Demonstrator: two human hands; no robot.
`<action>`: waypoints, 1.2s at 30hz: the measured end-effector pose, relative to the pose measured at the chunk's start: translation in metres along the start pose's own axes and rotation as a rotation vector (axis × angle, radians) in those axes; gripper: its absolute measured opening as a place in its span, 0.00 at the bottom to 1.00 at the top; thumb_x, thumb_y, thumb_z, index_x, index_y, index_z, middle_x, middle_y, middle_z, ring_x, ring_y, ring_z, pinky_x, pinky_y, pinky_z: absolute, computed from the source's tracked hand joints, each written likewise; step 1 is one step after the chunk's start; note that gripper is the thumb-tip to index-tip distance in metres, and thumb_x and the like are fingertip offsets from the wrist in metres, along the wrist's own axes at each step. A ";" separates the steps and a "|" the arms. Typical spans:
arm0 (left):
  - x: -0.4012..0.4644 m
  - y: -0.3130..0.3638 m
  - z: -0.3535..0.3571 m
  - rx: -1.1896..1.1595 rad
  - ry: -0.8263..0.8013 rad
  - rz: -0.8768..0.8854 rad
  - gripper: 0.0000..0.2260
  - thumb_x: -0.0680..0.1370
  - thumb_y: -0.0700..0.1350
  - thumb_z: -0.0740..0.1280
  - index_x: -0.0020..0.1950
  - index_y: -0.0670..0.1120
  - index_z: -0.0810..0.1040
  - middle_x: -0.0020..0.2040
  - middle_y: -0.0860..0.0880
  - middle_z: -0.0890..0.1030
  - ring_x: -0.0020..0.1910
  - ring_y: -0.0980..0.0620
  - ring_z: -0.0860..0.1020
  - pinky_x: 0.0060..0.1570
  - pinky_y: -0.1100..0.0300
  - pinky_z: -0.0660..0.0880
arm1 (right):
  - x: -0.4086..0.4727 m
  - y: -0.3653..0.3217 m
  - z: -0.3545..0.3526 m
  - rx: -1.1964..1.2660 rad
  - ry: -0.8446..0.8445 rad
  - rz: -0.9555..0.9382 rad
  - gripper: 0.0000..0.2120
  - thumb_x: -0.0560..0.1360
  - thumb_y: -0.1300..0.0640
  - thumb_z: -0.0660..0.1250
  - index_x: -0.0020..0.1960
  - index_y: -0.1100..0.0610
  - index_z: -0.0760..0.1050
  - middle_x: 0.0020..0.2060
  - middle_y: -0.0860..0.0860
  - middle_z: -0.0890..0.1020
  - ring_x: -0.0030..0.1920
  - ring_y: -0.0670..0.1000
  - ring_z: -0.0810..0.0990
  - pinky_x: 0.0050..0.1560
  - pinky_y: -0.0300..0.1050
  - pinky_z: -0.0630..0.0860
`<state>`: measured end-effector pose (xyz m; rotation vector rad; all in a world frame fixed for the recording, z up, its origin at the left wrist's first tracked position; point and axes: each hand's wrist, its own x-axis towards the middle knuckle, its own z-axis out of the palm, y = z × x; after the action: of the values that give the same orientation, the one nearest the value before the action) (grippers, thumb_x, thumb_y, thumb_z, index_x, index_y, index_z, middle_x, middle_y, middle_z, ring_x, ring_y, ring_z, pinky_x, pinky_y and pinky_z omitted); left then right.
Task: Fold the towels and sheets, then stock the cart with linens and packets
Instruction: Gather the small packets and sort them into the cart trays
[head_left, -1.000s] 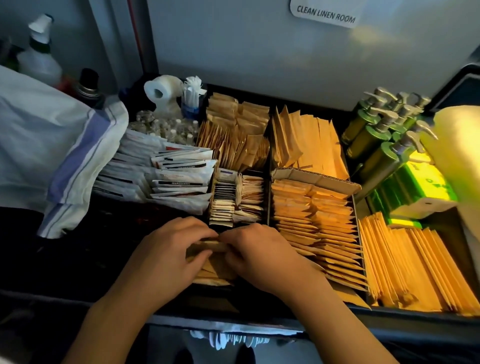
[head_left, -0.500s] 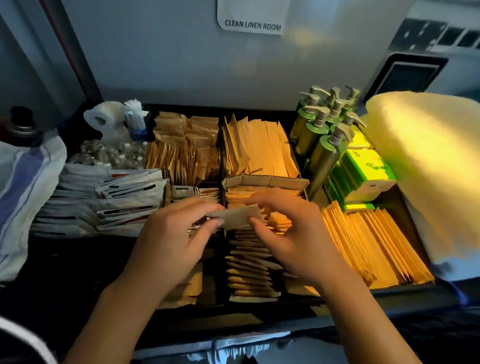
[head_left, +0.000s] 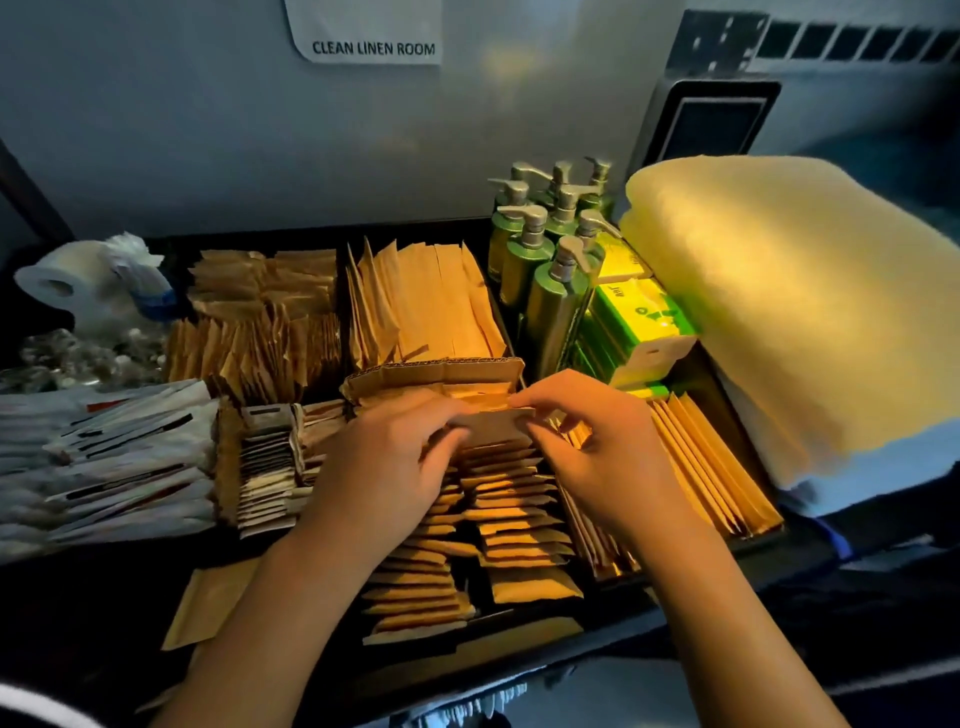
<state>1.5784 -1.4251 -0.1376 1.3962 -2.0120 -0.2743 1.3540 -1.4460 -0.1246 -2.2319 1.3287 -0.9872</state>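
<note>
Cart tray (head_left: 415, 231): nearly full of packets.
Hands: left hand (head_left: 387, 462) and right hand (head_left: 597, 447) pinch one packet (head_left: 493, 423) above its row.
Towel (head_left: 789, 312): folded, right of the fingers.
Left: seemingly little.

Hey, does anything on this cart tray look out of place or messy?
Yes. One brown packet lies flat on the dark tray floor at front left, outside the filed rows. The front packets of the middle row have slumped flat and uneven. Both hands pinch a packet at that row's back.

A white rounded paper sign (head_left: 370, 39) stuck on the grey wall reads "CLEAN LINEN ROOM" in dark capitals. Print on the green boxes (head_left: 647, 317) is illegible.
</note>
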 end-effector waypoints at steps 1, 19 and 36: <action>0.001 -0.001 0.003 0.018 -0.010 -0.003 0.12 0.79 0.46 0.70 0.63 0.52 0.83 0.57 0.56 0.83 0.57 0.57 0.80 0.57 0.53 0.80 | 0.001 0.003 0.002 -0.021 -0.020 0.008 0.13 0.75 0.61 0.74 0.59 0.50 0.83 0.52 0.41 0.83 0.55 0.40 0.79 0.52 0.30 0.74; 0.001 -0.005 0.037 0.143 -0.042 -0.094 0.07 0.77 0.48 0.74 0.54 0.53 0.86 0.50 0.56 0.83 0.52 0.55 0.79 0.51 0.55 0.79 | 0.011 0.015 0.014 -0.346 -0.322 0.140 0.06 0.77 0.54 0.73 0.52 0.45 0.84 0.52 0.42 0.81 0.56 0.46 0.75 0.54 0.40 0.76; -0.067 -0.051 -0.053 0.078 0.111 -0.209 0.07 0.75 0.46 0.75 0.52 0.53 0.87 0.48 0.59 0.83 0.48 0.59 0.80 0.48 0.51 0.81 | 0.024 -0.053 0.051 -0.136 -0.325 -0.146 0.13 0.74 0.59 0.76 0.56 0.47 0.85 0.53 0.43 0.81 0.56 0.45 0.78 0.58 0.46 0.79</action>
<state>1.6643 -1.3761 -0.1505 1.6376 -1.8059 -0.2065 1.4309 -1.4423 -0.1178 -2.4904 1.1307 -0.5577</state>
